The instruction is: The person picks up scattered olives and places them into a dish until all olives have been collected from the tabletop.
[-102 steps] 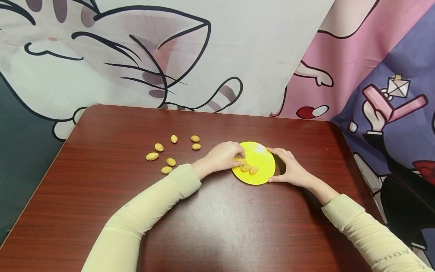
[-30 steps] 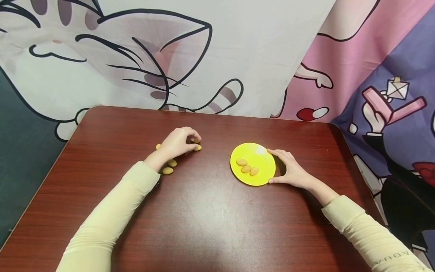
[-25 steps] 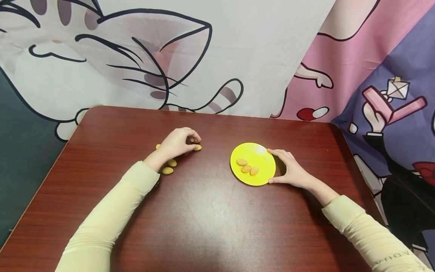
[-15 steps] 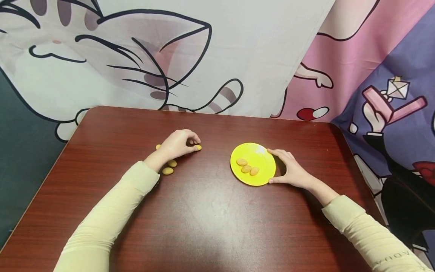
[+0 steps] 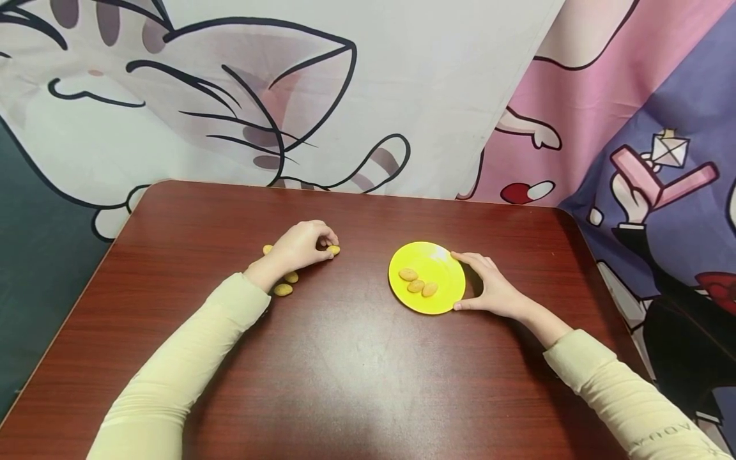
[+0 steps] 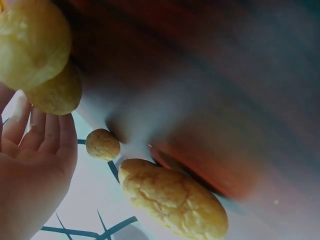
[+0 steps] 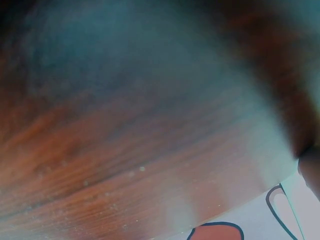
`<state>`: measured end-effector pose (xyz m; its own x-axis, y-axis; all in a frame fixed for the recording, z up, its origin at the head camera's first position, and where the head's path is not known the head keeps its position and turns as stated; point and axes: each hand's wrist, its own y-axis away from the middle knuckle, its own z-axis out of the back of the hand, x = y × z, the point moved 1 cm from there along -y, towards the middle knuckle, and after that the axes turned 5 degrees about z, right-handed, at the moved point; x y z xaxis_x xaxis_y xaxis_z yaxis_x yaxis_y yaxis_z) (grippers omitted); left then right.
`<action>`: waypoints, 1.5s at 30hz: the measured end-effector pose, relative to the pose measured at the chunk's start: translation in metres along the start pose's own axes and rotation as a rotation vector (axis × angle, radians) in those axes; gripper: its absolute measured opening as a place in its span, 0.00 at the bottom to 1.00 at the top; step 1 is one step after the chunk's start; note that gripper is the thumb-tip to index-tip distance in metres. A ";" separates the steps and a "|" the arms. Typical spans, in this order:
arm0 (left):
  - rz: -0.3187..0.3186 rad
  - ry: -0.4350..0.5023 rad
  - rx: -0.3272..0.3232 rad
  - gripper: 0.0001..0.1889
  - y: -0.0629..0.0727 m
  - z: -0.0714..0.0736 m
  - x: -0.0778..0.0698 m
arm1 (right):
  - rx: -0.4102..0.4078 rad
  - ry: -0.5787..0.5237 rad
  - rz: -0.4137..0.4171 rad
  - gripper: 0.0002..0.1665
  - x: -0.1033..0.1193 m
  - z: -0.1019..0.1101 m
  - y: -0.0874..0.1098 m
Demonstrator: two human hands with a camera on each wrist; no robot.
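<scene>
In the head view my left hand (image 5: 305, 245) bends over the left part of the table, fingers curled inward and thumb tip against a yellow oval piece (image 5: 333, 250) between thumb and fingertips. The pieces look like small wrinkled fruits. Under my left wrist lie others, such as the oval piece (image 5: 283, 289), partly covered by the hand. My right hand (image 5: 485, 287) holds the yellow plate (image 5: 443, 262) at its right rim, thumb in front and fingers behind. Three oval pieces (image 5: 416, 286) lie on the plate. Close by in the left wrist view is a wrinkled piece (image 6: 172, 200).
The brown wooden table (image 5: 345, 358) has rounded far corners. Behind its far edge hangs a white cloth (image 5: 448, 96) with a cartoon cat, beside a pink and purple cloth (image 5: 621, 102). The right wrist view shows mostly blurred tabletop (image 7: 125, 170).
My left hand has gone from the plate back to the left, and its fingers have curled in around the pieces there. A farther oval piece has passed out of sight. My right hand stays at the plate.
</scene>
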<state>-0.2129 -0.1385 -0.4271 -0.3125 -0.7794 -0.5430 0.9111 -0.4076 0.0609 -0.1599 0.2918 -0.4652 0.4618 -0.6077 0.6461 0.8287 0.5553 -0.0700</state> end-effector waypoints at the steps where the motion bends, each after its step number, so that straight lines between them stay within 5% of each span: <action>1: 0.000 -0.002 0.001 0.07 0.000 0.000 0.000 | 0.001 0.000 -0.002 0.65 0.000 0.000 0.000; 22: -0.054 0.050 -0.067 0.08 -0.002 -0.006 -0.010 | 0.008 0.001 -0.007 0.65 0.000 0.000 0.000; 30: -0.109 0.080 -0.097 0.08 -0.010 -0.010 -0.024 | 0.006 -0.002 -0.007 0.64 0.003 0.000 -0.001; 45: -0.159 0.115 -0.046 0.09 -0.029 -0.017 -0.066 | 0.010 -0.011 -0.019 0.64 0.001 0.000 0.000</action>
<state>-0.2145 -0.0672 -0.4068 -0.4231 -0.6467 -0.6346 0.8650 -0.4968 -0.0704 -0.1593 0.2911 -0.4647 0.4429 -0.6120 0.6552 0.8339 0.5496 -0.0503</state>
